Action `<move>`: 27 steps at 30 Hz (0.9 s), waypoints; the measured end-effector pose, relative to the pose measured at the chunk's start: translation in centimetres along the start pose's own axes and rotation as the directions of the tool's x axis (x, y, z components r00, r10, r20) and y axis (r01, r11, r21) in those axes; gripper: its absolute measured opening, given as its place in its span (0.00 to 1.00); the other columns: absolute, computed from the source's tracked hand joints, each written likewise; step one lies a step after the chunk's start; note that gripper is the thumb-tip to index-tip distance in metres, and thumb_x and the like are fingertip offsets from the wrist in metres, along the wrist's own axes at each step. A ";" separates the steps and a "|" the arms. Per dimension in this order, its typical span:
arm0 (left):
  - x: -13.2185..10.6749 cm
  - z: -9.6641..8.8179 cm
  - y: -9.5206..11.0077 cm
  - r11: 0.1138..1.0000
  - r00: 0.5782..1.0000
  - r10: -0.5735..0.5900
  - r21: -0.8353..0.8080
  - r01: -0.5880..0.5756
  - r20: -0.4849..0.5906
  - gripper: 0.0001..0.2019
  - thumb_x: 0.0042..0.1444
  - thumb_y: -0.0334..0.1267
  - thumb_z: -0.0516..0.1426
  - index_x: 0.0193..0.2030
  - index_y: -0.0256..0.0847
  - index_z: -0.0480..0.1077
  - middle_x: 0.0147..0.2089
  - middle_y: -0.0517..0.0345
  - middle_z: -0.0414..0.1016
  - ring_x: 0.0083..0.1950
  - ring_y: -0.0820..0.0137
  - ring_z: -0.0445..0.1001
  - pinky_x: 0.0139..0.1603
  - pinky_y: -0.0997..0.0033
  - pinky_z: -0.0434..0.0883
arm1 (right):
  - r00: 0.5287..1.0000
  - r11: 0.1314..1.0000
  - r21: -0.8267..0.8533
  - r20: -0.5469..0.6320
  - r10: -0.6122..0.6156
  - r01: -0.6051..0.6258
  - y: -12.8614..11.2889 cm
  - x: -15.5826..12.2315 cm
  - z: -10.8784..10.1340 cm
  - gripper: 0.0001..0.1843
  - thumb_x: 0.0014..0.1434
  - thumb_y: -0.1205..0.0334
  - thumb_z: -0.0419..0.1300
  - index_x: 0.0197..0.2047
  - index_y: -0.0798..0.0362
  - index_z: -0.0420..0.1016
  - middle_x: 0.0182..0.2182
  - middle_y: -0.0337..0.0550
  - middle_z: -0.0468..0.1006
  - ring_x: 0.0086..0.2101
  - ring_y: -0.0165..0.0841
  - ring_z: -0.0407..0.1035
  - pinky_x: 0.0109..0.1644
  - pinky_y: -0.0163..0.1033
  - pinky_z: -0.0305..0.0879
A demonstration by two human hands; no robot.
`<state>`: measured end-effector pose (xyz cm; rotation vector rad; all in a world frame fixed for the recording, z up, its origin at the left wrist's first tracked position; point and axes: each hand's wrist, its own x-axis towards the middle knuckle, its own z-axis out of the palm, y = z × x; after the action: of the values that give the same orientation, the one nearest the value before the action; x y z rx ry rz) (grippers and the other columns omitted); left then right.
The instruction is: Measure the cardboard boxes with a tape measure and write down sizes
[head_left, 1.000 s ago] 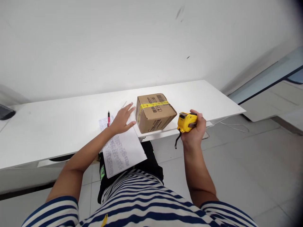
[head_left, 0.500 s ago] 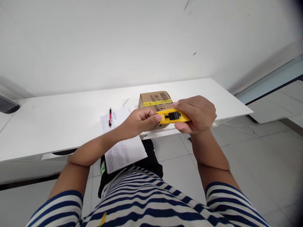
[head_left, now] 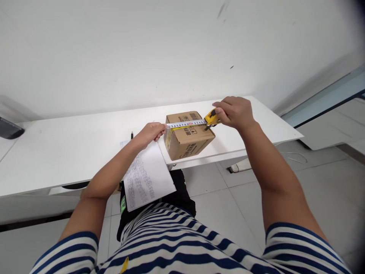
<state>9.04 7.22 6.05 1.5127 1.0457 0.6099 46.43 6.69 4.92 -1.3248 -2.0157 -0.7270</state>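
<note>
A brown cardboard box [head_left: 190, 146] with black print and yellow tape stands near the front edge of the white table. Across its top runs the pulled-out blade of a tape measure [head_left: 185, 124], white with black numbers. My left hand [head_left: 152, 134] pinches the blade's end at the box's left edge. At the right, my right hand [head_left: 236, 111] is closed around the yellow tape measure case [head_left: 211, 117], at the top's right edge. Part of the case is hidden behind my fingers.
Handwritten paper sheets [head_left: 149, 180] lie left of the box, overhanging the table edge onto my lap. A pen [head_left: 132, 135] shows only its tip beyond my left forearm. The white table [head_left: 71, 148] runs along the wall. A dark object [head_left: 10, 128] sits at the far left.
My hands have moved apart and down to the box. The blade has come out of the case and now spans the box top. The pen is now mostly covered by my left arm.
</note>
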 end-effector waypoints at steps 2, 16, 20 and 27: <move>-0.3 0.4 0.0 1.000 1.000 -0.019 -0.003 0.019 -0.001 0.18 0.67 0.42 0.58 0.25 0.42 0.67 0.20 0.65 0.62 0.22 0.78 0.59 0.31 0.70 0.61 | 1.000 1.000 0.021 -0.007 0.002 -0.001 0.0 -0.5 1.0 0.34 0.72 0.43 0.39 0.39 0.49 0.83 0.29 0.47 0.78 0.29 0.36 0.65 0.34 0.42 0.56; -0.3 3.4 0.5 0.996 0.996 -0.088 -0.033 0.088 0.000 0.23 0.68 0.46 0.60 0.23 0.40 0.64 0.21 0.65 0.59 0.22 0.80 0.56 0.27 0.72 0.53 | 0.993 0.993 -0.006 0.003 0.122 -0.122 -2.7 -0.5 1.1 0.39 0.73 0.40 0.31 0.39 0.50 0.80 0.33 0.52 0.78 0.34 0.41 0.70 0.41 0.48 0.64; -0.1 3.3 0.4 0.996 0.996 -0.088 -0.009 0.088 -0.010 0.23 0.69 0.45 0.59 0.22 0.41 0.64 0.21 0.64 0.60 0.22 0.79 0.56 0.28 0.71 0.54 | 0.992 0.992 -0.025 -0.007 0.123 -0.123 -2.5 -0.9 1.4 0.37 0.73 0.42 0.32 0.39 0.50 0.79 0.33 0.52 0.78 0.34 0.41 0.70 0.41 0.48 0.64; -0.3 1.6 1.8 0.977 0.997 0.047 0.204 -0.057 0.057 0.17 0.66 0.42 0.57 0.25 0.40 0.70 0.25 0.60 0.68 0.27 0.76 0.64 0.33 0.71 0.61 | 0.987 0.986 -0.110 -0.112 0.113 -0.126 -1.0 -0.8 1.6 0.39 0.68 0.32 0.33 0.35 0.50 0.75 0.31 0.50 0.73 0.33 0.40 0.66 0.39 0.49 0.60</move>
<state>10.77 6.25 7.45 1.7313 1.0574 0.5081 45.43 7.02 3.21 -1.4299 -1.8178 -0.8514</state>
